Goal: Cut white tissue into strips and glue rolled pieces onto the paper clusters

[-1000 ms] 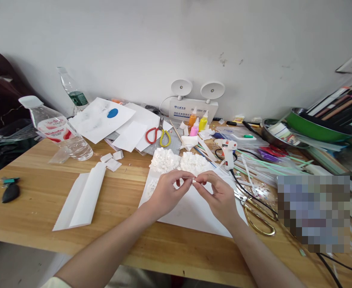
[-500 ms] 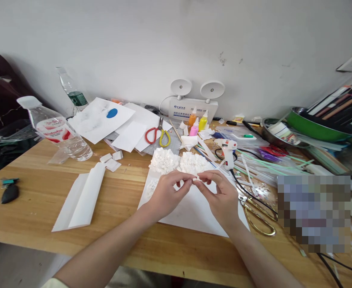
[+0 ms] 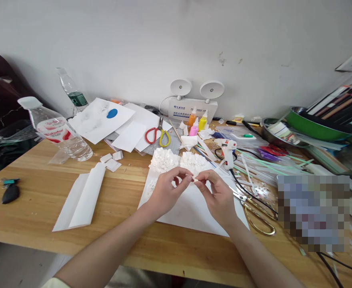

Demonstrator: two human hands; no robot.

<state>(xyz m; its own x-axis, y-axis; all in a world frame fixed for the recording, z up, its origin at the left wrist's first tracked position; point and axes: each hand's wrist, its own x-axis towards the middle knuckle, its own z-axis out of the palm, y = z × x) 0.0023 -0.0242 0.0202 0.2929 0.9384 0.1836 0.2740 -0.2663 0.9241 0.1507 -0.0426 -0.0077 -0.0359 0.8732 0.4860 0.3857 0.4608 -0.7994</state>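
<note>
My left hand [image 3: 168,192] and my right hand [image 3: 218,196] meet fingertip to fingertip above a white sheet [image 3: 191,214]. Between them they pinch a small white paper piece [image 3: 194,179], mostly covered by the fingers. Just beyond the hands, two clusters of crumpled white paper, a left one [image 3: 164,160] and a right one [image 3: 194,161], lie at the sheet's far edge. Part of another white cluster [image 3: 152,187] shows beside my left hand. Gold-handled scissors [image 3: 258,216] rest to the right of my right hand.
A white glue gun [image 3: 228,150] stands behind my right hand, its black cable trailing rightward. Red-and-yellow scissors [image 3: 158,136] and small paint bottles [image 3: 194,127] are at the back. Folded paper [image 3: 84,198] and a water bottle [image 3: 62,134] are on the left.
Both hands have shifted slightly, the right one a little to the left and down. The scissors' blades show more beside it. The small piece is still pinched between the fingertips.
</note>
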